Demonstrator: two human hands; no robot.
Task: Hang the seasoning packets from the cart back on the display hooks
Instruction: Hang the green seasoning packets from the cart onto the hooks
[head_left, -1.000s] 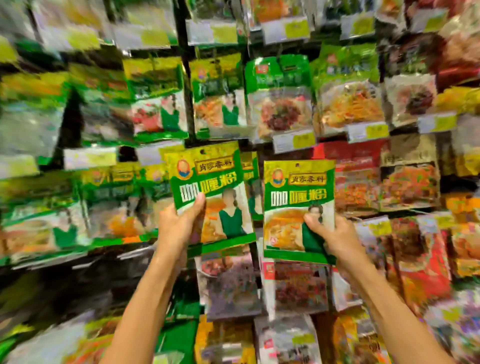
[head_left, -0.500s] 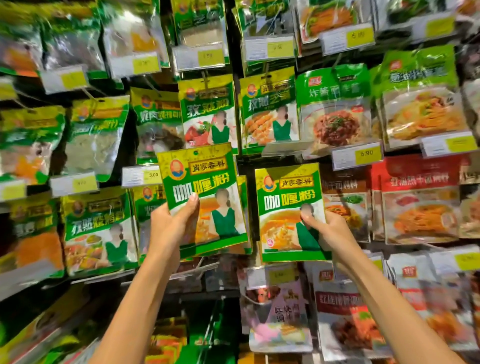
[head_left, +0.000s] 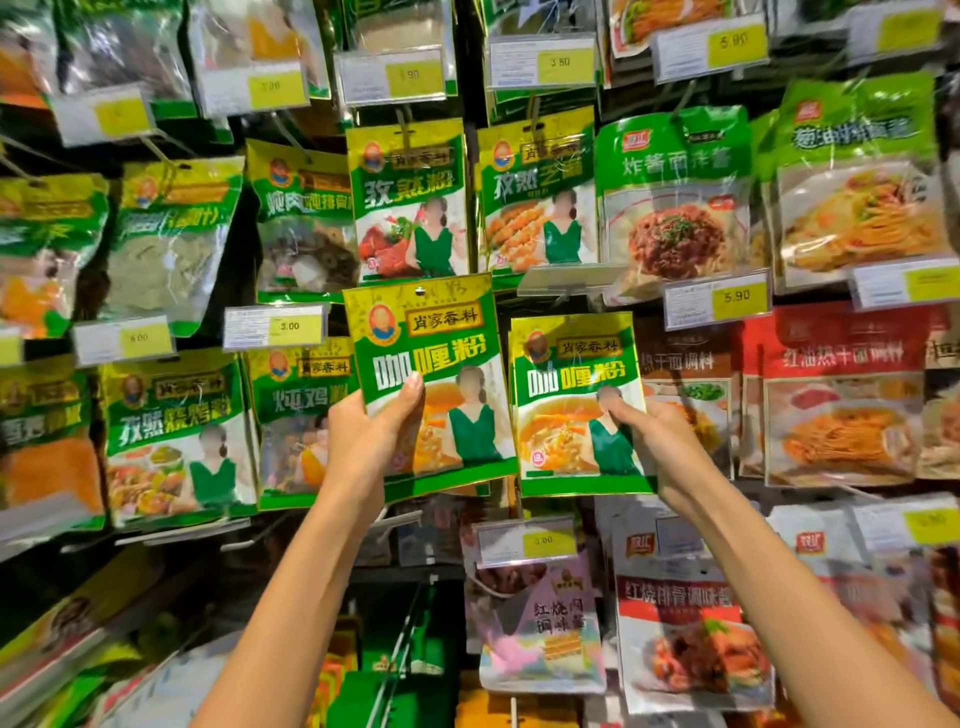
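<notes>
- Two flat green-and-yellow foil seasoning packets, each printed with a bowl of orange curry and a figure in a green dress, are held up side by side before a wall of hanging goods.
- The left hand (head_left: 371, 436) grips the left packet (head_left: 441, 332) at its lower left edge, with the thumb laid on the front and the other fingers hidden behind.
- That left packet tilts slightly, and its top edge overlaps the bottom of a hanging green cumin packet (head_left: 410, 197). A small round hanging hole (head_left: 420, 292) shows near its top edge.
- The right hand (head_left: 660, 441) pinches the right packet (head_left: 576, 364) at its lower right part, thumb on the front and fingers behind.
- The right packet sits a little lower and nearly upright, with its top just beneath a clear plastic price-tag holder (head_left: 566, 280). Whether it hangs on a hook cannot be told.
- The near edges of the two held packets lie just beside each other; I cannot tell whether they touch.
- Left of the left packet hangs a white-and-yellow price tag reading 3.00 (head_left: 275, 327).
- Right of the right packet is a white-and-yellow price tag reading 5.90 (head_left: 717, 304), with red noodle-sauce packets (head_left: 841, 395) below it.
- Both bare forearms reach up from the bottom of the view.
</notes>
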